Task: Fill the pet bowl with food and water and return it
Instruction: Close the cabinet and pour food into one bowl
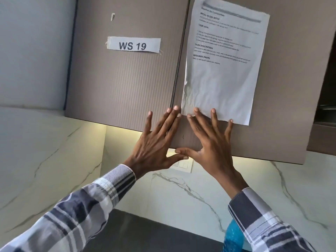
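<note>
My left hand [156, 142] and my right hand [209, 140] are raised side by side, palms flat toward the lower part of two ribbed taupe wall cabinet doors [123, 84]. Fingers are spread and both hands hold nothing. The thumbs nearly touch under the cabinet's bottom edge. My right fingertips overlap the lower edge of a white printed task sheet [223, 70] taped to the right door. No pet bowl, food or water is in view. Plaid sleeves cover both forearms.
A "WS 19" label [133, 44] is stuck on the left door. White marble-look wall [181, 193] runs below the cabinets, with a switch plate [182, 165] behind my hands. A dark countertop [145, 233] and a blue object [232, 237] sit at the bottom edge.
</note>
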